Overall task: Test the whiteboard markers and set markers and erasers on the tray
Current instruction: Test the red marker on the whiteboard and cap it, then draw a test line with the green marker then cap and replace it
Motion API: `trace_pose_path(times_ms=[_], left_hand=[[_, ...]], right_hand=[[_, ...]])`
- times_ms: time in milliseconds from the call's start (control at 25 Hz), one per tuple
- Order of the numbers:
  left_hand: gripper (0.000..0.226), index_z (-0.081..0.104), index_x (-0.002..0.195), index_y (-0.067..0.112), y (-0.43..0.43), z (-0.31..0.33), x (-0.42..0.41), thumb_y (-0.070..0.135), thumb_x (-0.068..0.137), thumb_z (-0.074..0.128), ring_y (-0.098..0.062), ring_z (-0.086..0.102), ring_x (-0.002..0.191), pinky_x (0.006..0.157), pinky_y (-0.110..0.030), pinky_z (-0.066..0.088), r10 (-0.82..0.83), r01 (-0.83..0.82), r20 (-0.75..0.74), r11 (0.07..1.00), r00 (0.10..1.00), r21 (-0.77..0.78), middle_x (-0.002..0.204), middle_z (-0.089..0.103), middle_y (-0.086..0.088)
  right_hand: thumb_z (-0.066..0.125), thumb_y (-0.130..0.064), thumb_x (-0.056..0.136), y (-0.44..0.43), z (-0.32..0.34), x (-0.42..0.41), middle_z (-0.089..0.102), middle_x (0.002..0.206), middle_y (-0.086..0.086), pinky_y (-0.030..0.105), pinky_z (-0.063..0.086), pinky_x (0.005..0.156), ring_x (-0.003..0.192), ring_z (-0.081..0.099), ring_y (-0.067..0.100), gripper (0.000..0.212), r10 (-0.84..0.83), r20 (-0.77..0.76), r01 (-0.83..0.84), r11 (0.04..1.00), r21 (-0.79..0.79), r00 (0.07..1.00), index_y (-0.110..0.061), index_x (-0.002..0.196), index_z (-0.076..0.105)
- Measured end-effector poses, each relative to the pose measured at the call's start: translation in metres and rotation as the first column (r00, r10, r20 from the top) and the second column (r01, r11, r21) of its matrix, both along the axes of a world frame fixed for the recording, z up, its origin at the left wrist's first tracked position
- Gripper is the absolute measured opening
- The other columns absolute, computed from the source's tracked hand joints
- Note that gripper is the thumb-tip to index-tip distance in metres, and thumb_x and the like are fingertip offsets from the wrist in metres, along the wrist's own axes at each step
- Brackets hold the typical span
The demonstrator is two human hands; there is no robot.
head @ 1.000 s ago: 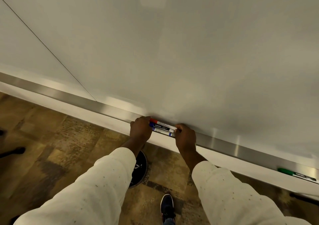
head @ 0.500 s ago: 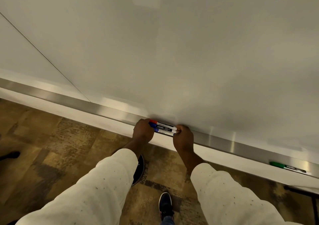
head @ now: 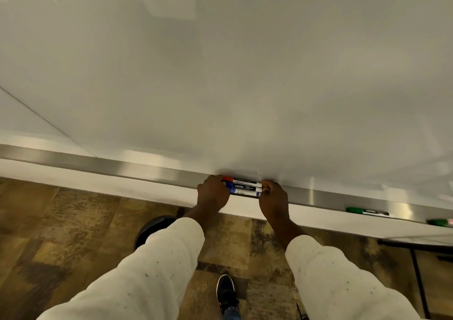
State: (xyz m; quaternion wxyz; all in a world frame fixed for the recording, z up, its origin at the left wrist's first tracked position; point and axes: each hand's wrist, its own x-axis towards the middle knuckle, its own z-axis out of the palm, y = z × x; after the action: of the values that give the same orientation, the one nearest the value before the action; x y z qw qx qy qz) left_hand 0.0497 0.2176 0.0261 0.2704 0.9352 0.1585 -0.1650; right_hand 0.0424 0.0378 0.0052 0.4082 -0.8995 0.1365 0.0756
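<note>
Just below the middle of the frame, both hands hold three markers (head: 242,186) lying side by side on the long metal tray (head: 122,166) that runs along the bottom edge of the whiteboard (head: 220,74). The left hand (head: 212,193) has its fingers curled round the capped ends, and the right hand (head: 273,197) pinches the opposite ends, so the markers are clamped between the two. The red-capped marker (head: 241,180) lies nearest the board. Two blue-capped markers (head: 245,192) lie in front of it, the middle one showing a "camlin" label.

Towards the lower right of the frame, well apart from the hands, a green marker (head: 366,211) lies on the same tray. A second green marker (head: 440,222) is cut off by the right edge. Cream sleeves (head: 152,265) cover both forearms. Below them are a mottled brown floor (head: 73,221) and a dark shoe (head: 225,292).
</note>
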Motion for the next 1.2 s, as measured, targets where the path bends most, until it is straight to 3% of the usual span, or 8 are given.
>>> trace_pose_path(times_ms=[120, 320, 480, 640, 760, 920, 1200], left_hand=[[0.028, 0.063, 0.117, 0.025, -0.009, 0.004, -0.007, 0.028, 0.098, 0.042, -0.025, 0.058, 0.105, 0.097, -0.04, 0.039, 0.007, -0.007, 0.051, 1.0, 0.999, -0.005, 0.115, 0.061, -0.003], [0.038, 0.055, 0.131, 0.021, -0.03, 0.017, -0.023, 0.033, 0.096, 0.048, -0.024, 0.054, 0.117, 0.104, -0.041, 0.036, -0.048, 0.045, 0.135, 0.999, 0.99, 0.025, 0.128, 0.058, -0.002], [0.045, 0.053, 0.136, 0.019, -0.084, 0.028, -0.032, 0.034, 0.094, 0.052, -0.022, 0.053, 0.121, 0.106, -0.039, 0.037, -0.122, 0.117, 0.201, 0.993, 0.972, 0.035, 0.136, 0.055, -0.001], [0.045, 0.051, 0.137, 0.019, -0.155, 0.032, -0.035, 0.035, 0.095, 0.049, -0.025, 0.052, 0.122, 0.104, -0.04, 0.037, -0.255, 0.244, 0.194, 0.967, 0.947, 0.077, 0.137, 0.054, -0.003], [0.046, 0.047, 0.14, 0.021, -0.222, 0.03, -0.039, 0.035, 0.096, 0.048, -0.025, 0.05, 0.123, 0.104, -0.041, 0.035, -0.351, 0.331, 0.178, 0.935, 0.919, 0.13, 0.137, 0.053, -0.002], [0.043, 0.048, 0.138, 0.024, -0.291, 0.023, -0.044, 0.033, 0.096, 0.048, -0.022, 0.051, 0.12, 0.102, -0.042, 0.036, -0.435, 0.402, 0.156, 0.893, 0.887, 0.204, 0.136, 0.054, 0.0], [0.035, 0.057, 0.13, 0.032, -0.373, -0.009, -0.038, 0.029, 0.095, 0.052, -0.018, 0.056, 0.11, 0.097, -0.04, 0.038, -0.407, 0.368, 0.171, 0.904, 0.897, 0.217, 0.124, 0.062, 0.007]], right_hand=[[0.052, -0.009, 0.094, -0.014, 0.0, -0.009, 0.062, 0.129, 0.011, 0.035, 0.042, 0.106, 0.119, 0.057, 0.03, 0.035, -0.007, 0.012, 0.006, 0.999, 0.039, 1.0, -0.008, 0.129, 0.06], [0.056, -0.018, 0.096, -0.043, 0.02, -0.027, 0.061, 0.131, 0.011, 0.029, 0.039, 0.099, 0.119, 0.056, 0.029, 0.036, 0.012, 0.027, -0.013, 1.0, 0.021, 1.0, -0.007, 0.13, 0.058], [0.061, -0.022, 0.094, -0.101, 0.03, -0.044, 0.06, 0.132, 0.008, 0.036, 0.045, 0.103, 0.122, 0.056, 0.026, 0.04, -0.037, 0.058, 0.035, 0.998, 0.044, 0.998, -0.01, 0.132, 0.057], [0.061, -0.021, 0.095, -0.177, 0.036, -0.052, 0.059, 0.133, 0.005, 0.027, 0.043, 0.096, 0.12, 0.056, 0.022, 0.04, -0.056, 0.067, 0.054, 0.998, 0.028, 0.996, -0.013, 0.133, 0.056], [0.06, -0.019, 0.094, -0.248, 0.029, -0.057, 0.058, 0.134, 0.005, 0.022, 0.039, 0.094, 0.119, 0.056, 0.02, 0.04, -0.027, 0.063, 0.029, 0.999, -0.04, 0.998, -0.015, 0.133, 0.055], [0.056, -0.019, 0.096, -0.316, 0.018, -0.055, 0.053, 0.139, 0.002, 0.025, 0.036, 0.103, 0.126, 0.05, 0.019, 0.039, 0.044, 0.007, -0.043, 0.993, -0.111, 0.999, -0.022, 0.135, 0.054], [0.056, -0.014, 0.092, -0.383, -0.005, -0.043, 0.059, 0.131, -0.001, 0.037, 0.041, 0.104, 0.121, 0.052, 0.02, 0.038, 0.294, 0.05, -0.261, 0.905, -0.335, 0.955, -0.024, 0.129, 0.06]])
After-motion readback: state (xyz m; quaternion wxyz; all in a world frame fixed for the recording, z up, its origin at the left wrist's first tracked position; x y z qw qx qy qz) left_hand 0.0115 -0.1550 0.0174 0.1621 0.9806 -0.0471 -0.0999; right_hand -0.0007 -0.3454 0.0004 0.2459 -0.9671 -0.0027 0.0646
